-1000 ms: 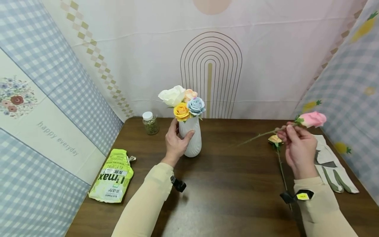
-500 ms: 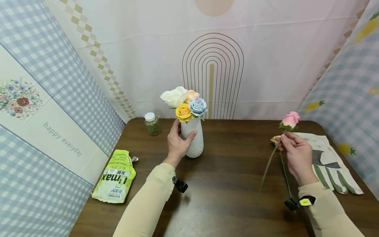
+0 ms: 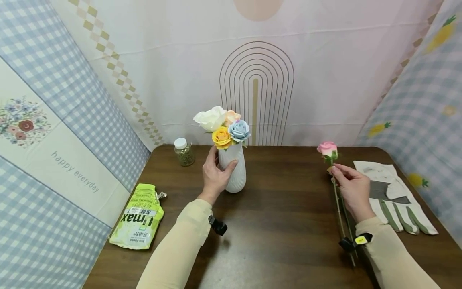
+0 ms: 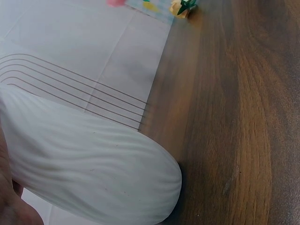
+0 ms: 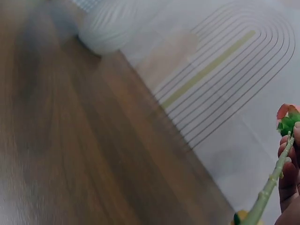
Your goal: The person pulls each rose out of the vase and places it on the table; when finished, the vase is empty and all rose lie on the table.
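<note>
1. Has drawn the pink rose (image 3: 327,149) leftward since the earlier frame, swinging its lower stem from a leftward slant round toward the body
2. Runs the stem's long axis from the bloom, farther off, back toward the body, drifting slightly right at the near end, roughly alongside the stem of the loose yellow rose (image 4: 177,8)
3. Shows a lime-green bag (image 3: 138,218) flat on the bench (image 3: 281,224) at left, and a white-and-green glove (image 3: 400,196) just right of the right grip (image 3: 353,190)
4. Pinches the pink rose's stem just below the bloom with the right grip; cannot tell whether also touching the loose yellow rose, mostly hidden there in the head view
5. Leaves the white vase (image 3: 236,174) well apart, left of the right grip at much the same depth, with the held stem's lower end not aimed at its mouth
6. Curls the left grip (image 3: 215,172) round the upright vase, nearer by far than the right
7. Bunches white bloom (image 3: 210,118), yellow bloom (image 3: 222,137), blue bloom (image 3: 239,130) and peach bloom (image 3: 231,116) above the mouth
8. Has a lidded jar (image 3: 184,153) at the back left, before the pale backdrop (image 3: 180,80)
</note>
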A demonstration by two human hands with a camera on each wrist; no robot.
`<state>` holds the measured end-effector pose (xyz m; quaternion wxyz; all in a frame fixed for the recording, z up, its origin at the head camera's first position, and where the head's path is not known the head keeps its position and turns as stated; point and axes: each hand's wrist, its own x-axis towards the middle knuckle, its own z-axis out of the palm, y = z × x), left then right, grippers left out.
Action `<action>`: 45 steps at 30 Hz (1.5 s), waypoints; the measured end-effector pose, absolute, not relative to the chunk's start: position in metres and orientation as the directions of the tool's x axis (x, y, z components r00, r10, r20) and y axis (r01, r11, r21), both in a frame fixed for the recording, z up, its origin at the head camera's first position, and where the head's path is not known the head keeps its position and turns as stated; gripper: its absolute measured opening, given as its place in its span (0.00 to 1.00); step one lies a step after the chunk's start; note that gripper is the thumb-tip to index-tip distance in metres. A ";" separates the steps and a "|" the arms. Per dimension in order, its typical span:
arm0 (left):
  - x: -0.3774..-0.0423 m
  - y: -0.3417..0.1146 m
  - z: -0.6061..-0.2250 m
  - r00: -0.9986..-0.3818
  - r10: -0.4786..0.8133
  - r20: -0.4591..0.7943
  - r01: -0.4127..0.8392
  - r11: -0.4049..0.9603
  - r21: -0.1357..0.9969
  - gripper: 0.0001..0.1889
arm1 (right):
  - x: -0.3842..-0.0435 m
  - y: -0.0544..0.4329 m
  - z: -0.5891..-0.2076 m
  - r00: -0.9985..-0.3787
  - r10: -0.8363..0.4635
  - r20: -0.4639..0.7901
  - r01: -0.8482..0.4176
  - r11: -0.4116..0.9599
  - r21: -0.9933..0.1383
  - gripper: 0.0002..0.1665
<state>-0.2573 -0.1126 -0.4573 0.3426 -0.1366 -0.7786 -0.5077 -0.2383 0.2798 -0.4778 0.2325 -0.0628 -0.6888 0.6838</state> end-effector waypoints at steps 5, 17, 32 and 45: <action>-0.256 -0.114 -0.456 -0.744 -0.128 0.656 0.541 0.460 0.704 0.36 | -0.245 0.286 -0.497 -0.910 0.364 0.199 -0.146 0.167 -0.975 0.21; -0.256 -0.114 -0.457 -0.736 -0.131 0.664 0.549 0.457 0.699 0.36 | -0.251 0.300 -0.527 -0.948 0.229 0.220 -0.065 0.540 -0.839 0.16; -0.257 -0.113 -0.458 -0.734 -0.128 0.667 0.552 0.460 0.695 0.37 | -0.250 0.312 -0.532 -0.974 0.153 0.167 0.021 0.794 -0.607 0.17; -0.256 -0.113 -0.458 -0.725 -0.129 0.676 0.566 0.448 0.692 0.36 | -0.252 0.317 -0.530 -0.975 0.193 0.113 0.076 0.760 -0.645 0.20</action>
